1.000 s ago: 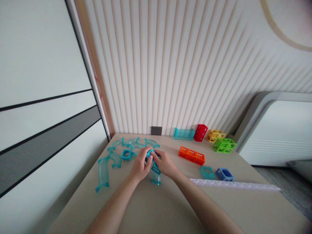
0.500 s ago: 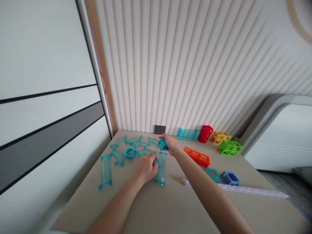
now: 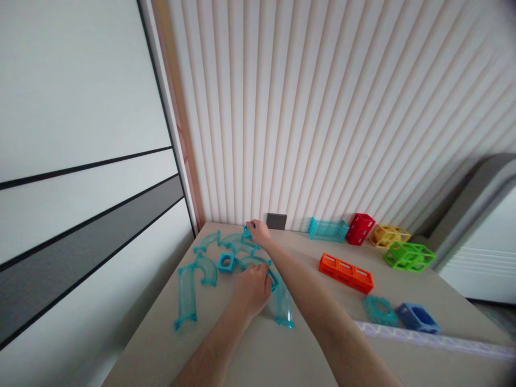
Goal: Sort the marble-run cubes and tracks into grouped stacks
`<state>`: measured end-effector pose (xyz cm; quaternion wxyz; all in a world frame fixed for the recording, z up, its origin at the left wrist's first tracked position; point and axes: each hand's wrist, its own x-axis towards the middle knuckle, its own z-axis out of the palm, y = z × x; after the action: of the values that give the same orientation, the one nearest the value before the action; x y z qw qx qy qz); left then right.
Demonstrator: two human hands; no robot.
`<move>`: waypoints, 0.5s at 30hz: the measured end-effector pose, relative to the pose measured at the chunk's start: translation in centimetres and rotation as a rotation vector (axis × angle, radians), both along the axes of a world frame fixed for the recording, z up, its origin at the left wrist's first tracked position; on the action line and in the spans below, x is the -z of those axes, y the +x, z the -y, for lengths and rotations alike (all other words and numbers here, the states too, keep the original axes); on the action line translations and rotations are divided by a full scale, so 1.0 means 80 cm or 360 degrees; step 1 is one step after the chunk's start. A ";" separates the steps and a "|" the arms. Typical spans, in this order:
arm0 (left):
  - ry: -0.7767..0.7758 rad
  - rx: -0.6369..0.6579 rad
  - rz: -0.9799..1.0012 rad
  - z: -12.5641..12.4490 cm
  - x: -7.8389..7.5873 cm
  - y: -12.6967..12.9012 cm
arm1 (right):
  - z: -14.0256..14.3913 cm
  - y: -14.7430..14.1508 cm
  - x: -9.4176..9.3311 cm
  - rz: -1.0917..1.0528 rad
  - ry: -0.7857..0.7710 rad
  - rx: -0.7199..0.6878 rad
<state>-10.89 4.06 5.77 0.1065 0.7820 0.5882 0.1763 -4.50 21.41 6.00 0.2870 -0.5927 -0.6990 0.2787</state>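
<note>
Pinch grip on clear teal square connector (image 3: 246,231)

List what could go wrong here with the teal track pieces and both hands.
The right hand reaches across the curved teal pieces with a small teal block; its forearm could sweep them out of place. The left hand rests on the straight teal tube, which might roll. The pieces near the table edge could slide off.

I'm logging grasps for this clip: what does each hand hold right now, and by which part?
The right hand pinches a small teal connector block by its near side at the table's far edge. The left hand grips the upper end of a clear teal tube.
</note>
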 end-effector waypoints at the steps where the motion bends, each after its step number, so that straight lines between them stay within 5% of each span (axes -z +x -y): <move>1: -0.0006 -0.0004 -0.0011 0.000 0.000 0.000 | -0.001 -0.002 0.000 0.0061 0.0008 -0.0022; 15: 0.0069 -0.0080 -0.0045 -0.003 0.007 -0.001 | 0.003 0.004 -0.011 0.0762 0.0170 -0.0280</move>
<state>-10.99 4.31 5.25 0.0767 0.7716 0.6051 0.1805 -4.15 21.19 6.88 0.1190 -0.5626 -0.8097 0.1172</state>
